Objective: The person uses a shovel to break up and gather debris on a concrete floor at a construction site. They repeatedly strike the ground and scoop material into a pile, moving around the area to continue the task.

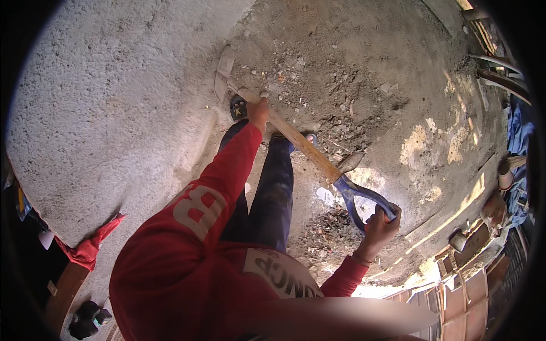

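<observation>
A shovel with a wooden shaft [310, 149] and a blue D-shaped handle [348, 196] slants across the view in front of my legs. Low on the shaft, close to the blade, my left hand [259, 113] is closed round the wood. My right hand [379, 227] grips the crossbar of the D-handle, nearer my body on the right. The greyish blade [223, 74] is at the far end, against the dirt beside the pale rough surface. Just below the blade is my foot in a dark sandal [239, 108].
Loose soil and small rubble [347, 105] lie beyond the shaft, with a debris heap [327, 233] near the handle. A rough grey surface [114, 96] fills the left. Red cloth [91, 244] hangs at lower left. Blue cloth [516, 136] and wooden pieces line the right edge.
</observation>
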Action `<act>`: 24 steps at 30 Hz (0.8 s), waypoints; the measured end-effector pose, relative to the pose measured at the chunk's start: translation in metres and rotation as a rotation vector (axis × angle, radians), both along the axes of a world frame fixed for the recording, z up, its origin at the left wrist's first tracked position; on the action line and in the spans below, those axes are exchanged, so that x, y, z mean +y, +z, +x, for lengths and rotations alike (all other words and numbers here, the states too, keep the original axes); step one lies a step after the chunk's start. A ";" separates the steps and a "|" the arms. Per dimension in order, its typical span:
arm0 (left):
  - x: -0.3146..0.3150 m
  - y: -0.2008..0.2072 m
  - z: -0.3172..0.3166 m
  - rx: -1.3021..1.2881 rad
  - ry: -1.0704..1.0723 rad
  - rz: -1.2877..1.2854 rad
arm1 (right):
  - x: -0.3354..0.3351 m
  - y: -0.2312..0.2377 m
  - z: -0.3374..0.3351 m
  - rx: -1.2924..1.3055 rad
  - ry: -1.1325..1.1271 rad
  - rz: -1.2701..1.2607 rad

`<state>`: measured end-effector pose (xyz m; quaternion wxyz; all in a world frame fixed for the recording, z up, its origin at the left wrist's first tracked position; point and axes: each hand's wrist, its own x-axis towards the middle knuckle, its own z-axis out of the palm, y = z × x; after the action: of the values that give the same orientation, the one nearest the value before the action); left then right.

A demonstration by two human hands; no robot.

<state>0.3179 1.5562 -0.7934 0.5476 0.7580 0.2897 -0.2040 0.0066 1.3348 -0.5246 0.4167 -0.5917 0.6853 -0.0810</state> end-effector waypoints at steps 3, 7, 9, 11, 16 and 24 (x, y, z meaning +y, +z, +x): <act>-0.017 0.010 -0.010 0.157 0.062 -0.067 | -0.007 0.043 0.023 -0.033 -0.012 0.062; -0.048 0.029 -0.049 0.288 -0.073 -0.105 | -0.017 0.086 -0.002 0.065 -0.068 0.009; -0.077 0.008 -0.088 0.307 -0.143 0.008 | -0.032 0.093 -0.032 0.140 -0.093 -0.096; -0.104 0.018 -0.123 0.291 -0.191 0.083 | -0.046 0.091 -0.075 0.168 -0.127 -0.159; -0.110 0.063 -0.160 0.169 -0.425 0.155 | -0.049 0.095 -0.137 0.122 -0.307 -0.167; -0.067 -0.006 -0.037 0.130 -0.346 0.185 | 0.026 0.011 -0.041 -0.127 -0.320 0.102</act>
<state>0.2814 1.4894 -0.7994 0.4127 0.8288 0.2076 -0.3158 -0.0340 1.3610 -0.5139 0.4705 -0.4468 0.7463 -0.1485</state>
